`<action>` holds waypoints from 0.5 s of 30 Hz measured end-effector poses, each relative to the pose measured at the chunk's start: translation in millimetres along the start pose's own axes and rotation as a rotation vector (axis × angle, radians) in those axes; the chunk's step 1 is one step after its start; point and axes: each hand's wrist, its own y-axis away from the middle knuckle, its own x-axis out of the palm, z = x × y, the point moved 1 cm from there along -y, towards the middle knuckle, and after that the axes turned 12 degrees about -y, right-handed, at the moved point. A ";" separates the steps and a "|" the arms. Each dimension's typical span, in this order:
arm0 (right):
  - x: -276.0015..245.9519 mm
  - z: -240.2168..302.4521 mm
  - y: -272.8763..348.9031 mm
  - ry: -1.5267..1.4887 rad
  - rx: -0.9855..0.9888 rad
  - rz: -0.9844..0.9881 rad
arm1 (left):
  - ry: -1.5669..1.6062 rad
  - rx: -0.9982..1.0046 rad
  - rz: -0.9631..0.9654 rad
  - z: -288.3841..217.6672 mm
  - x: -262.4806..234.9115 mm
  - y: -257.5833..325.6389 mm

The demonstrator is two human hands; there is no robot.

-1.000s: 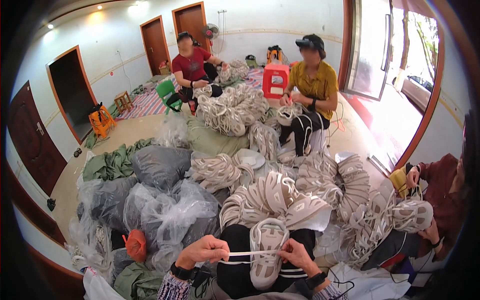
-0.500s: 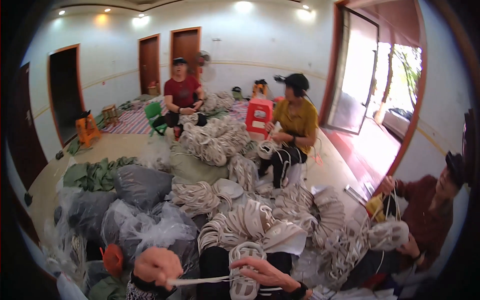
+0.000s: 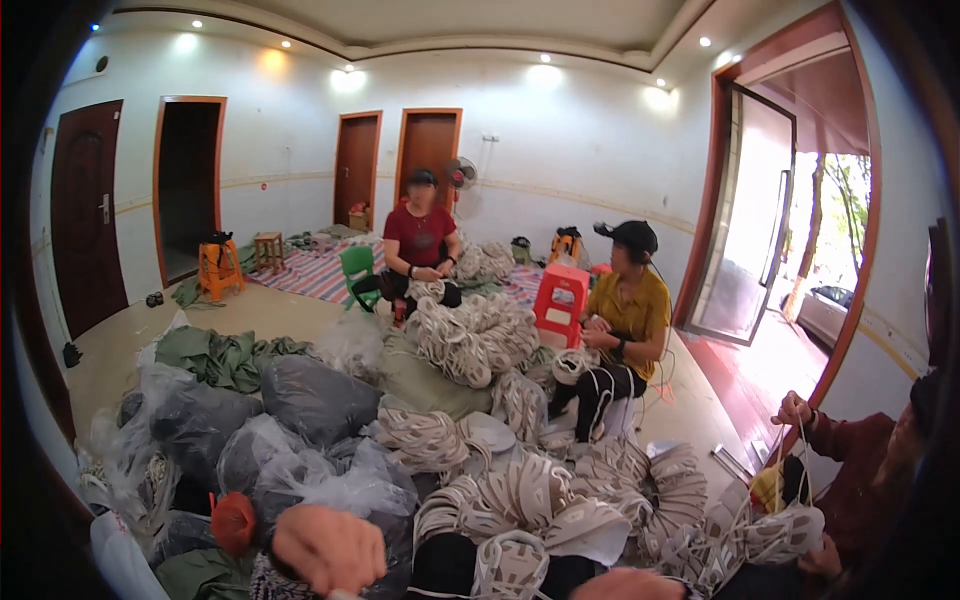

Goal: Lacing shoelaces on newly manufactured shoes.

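Observation:
A white and beige shoe upper [image 3: 510, 567] lies on my dark-trousered lap at the lower edge. My left hand [image 3: 330, 548] is closed in a fist to the left of it, with a scrap of white shoelace [image 3: 345, 594] showing beneath. At the lower edge, right of the upper, only the back of my right hand [image 3: 627, 586] shows; its fingers are hidden. Just beyond my lap lie nested rows of similar shoe uppers [image 3: 515, 492].
Filled grey plastic bags [image 3: 318, 398] and an orange-red bag [image 3: 233, 521] lie to my left. Three co-workers sit around: one in red [image 3: 418, 238], one in yellow [image 3: 630, 305], one in maroon [image 3: 860, 460] pulling laces. A red stool [image 3: 561, 303] stands behind.
My view has tilted up and turned left, so the scene sits lower and further right. My right hand has dropped mostly out of view; the lace is no longer seen stretched across the upper.

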 end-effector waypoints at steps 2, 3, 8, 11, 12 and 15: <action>2.3 13.6 18.3 0.154 -0.096 -0.237 | 0.026 -0.073 -0.329 19.4 9.9 26.3; 5.1 23.4 30.3 0.178 -0.029 -0.377 | 0.026 -0.395 -0.468 36.8 0.6 38.2; 8.6 59.4 70.1 0.277 -0.441 -0.798 | -0.197 -1.179 -0.511 150.5 -5.8 79.5; 12.0 98.0 89.1 0.262 -0.444 -0.889 | -0.661 -1.097 -0.468 222.2 5.3 111.3; 7.2 98.1 110.1 0.251 -0.419 -0.905 | -0.789 -1.070 -0.400 240.6 9.4 126.2; 16.1 136.1 193.8 0.977 -0.538 -1.062 | -1.010 -0.966 -0.245 281.2 11.2 122.3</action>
